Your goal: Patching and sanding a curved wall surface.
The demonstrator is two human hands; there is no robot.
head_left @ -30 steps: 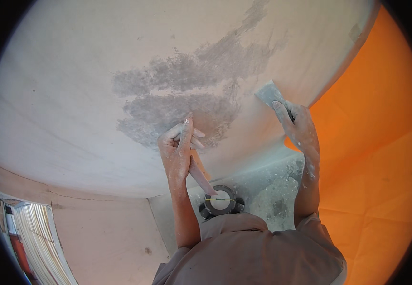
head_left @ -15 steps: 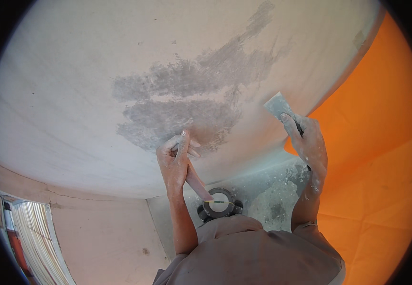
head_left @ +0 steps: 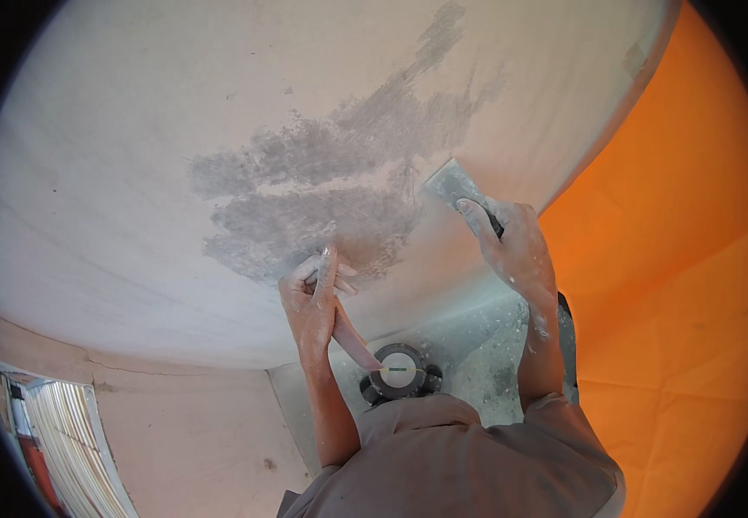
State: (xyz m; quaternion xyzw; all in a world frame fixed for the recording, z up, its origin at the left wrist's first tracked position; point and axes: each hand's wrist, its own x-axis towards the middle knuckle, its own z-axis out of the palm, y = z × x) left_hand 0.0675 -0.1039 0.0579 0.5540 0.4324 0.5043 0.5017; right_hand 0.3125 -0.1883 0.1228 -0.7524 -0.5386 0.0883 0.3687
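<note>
My right hand [head_left: 522,250] grips a putty knife [head_left: 453,181] by its dark handle, thumb along the top. The blade, pale with residue, tilts up and left close to the right edge of a rough grey patch [head_left: 322,211] on the pale wall [head_left: 132,207]. Whether it touches the wall I cannot tell. Below that patch, my left hand [head_left: 307,302] is closed with its fingers curled around a flat pinkish strip [head_left: 355,339], whose material is unclear. One end slants down to the right. Both hands are dusted white.
An orange sheet [head_left: 676,259] hangs along the right side. Below my hands is a round dark object with a pale top [head_left: 398,369]. The grey floor [head_left: 477,363] is spattered white. Slatted light panels [head_left: 67,440] show at the lower left.
My right hand has moved left with the putty knife, bringing the blade closer to the grey patch. My left hand keeps its hold on the strip. The view has shifted slightly.
</note>
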